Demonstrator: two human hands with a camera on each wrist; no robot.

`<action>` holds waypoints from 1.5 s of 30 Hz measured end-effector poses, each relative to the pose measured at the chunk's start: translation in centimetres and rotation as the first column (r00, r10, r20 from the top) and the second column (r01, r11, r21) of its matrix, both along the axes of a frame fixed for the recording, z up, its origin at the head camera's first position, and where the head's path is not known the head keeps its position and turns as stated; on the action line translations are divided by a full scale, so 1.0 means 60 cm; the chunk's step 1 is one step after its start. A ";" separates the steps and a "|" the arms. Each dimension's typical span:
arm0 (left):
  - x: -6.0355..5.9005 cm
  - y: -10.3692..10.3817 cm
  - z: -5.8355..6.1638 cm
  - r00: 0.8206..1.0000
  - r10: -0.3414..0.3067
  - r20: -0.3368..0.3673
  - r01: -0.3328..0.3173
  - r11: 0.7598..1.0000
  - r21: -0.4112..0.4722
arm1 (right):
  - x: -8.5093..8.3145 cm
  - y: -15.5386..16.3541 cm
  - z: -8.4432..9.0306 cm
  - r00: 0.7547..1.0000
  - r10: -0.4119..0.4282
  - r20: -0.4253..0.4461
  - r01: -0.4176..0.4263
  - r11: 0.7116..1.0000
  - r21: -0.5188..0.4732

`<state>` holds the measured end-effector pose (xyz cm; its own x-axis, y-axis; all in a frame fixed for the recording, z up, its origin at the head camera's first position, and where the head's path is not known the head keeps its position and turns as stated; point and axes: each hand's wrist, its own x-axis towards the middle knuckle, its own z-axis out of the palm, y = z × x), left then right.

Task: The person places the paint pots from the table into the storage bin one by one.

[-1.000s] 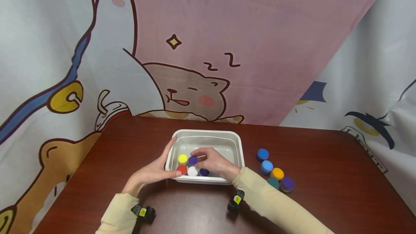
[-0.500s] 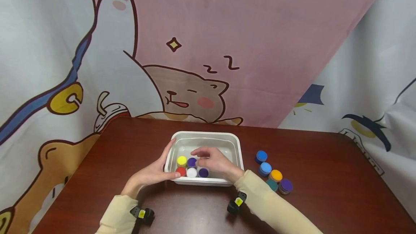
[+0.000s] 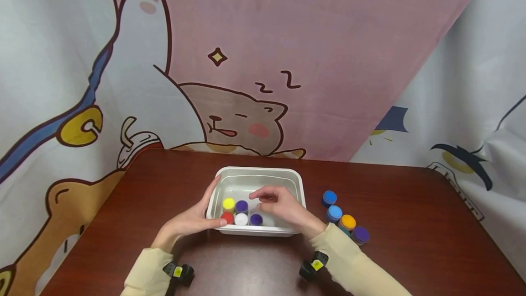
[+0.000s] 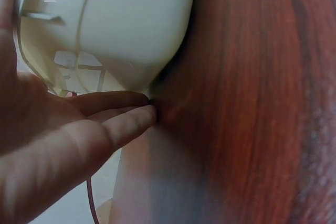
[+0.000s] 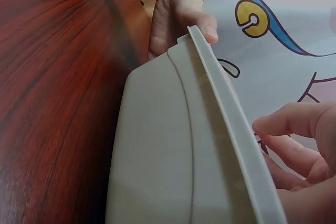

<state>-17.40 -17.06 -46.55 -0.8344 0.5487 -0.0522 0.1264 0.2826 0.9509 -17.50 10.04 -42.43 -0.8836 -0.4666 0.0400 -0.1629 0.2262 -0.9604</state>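
A white plastic tray (image 3: 299,185) stands mid-table and holds yellow (image 3: 228,203), purple (image 3: 241,205), red (image 3: 227,217), white (image 3: 241,219) and dark purple (image 3: 256,219) paint pots at its near left. My left hand (image 3: 191,219) lies against the tray's left wall with straight fingers (image 4: 110,127); its thumb (image 5: 202,24) rests on the near corner rim. My right hand (image 3: 281,204) hovers over the tray's middle, fingers loosely bent, holding nothing. In the right wrist view the tray wall (image 5: 168,145) fills the frame, with the right fingers (image 5: 294,129) beyond its rim.
Several more pots stand on the dark wood table (image 3: 411,223) right of the tray: blue (image 3: 329,198), light blue (image 3: 334,213), orange (image 3: 347,221) and purple (image 3: 361,235), with a teal one half hidden by my sleeve. Cartoon-print curtains hang close behind and beside the table.
My right hand has let go of the purple pot in the tray, lifted and drawn back to the right. The left hand stays against the tray.
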 end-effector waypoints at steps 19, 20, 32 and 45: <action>-0.002 -0.001 -0.001 1.000 -0.010 0.018 0.010 1.000 -0.004 | 0.020 0.070 0.027 0.995 0.036 -0.088 -0.028 0.996 0.090; -0.002 -0.001 -0.001 1.000 -0.010 0.019 0.010 1.000 -0.004 | 0.021 0.074 0.028 0.994 0.035 -0.101 -0.025 0.995 0.099; -0.001 -0.003 0.000 1.000 -0.006 0.002 0.006 1.000 -0.017 | 0.036 0.140 0.034 0.987 -0.037 -0.158 0.063 0.985 0.158; -0.001 -0.003 0.002 1.000 -0.020 0.015 0.020 1.000 -0.012 | 0.052 0.222 0.035 0.993 -0.056 -0.107 0.070 0.989 0.133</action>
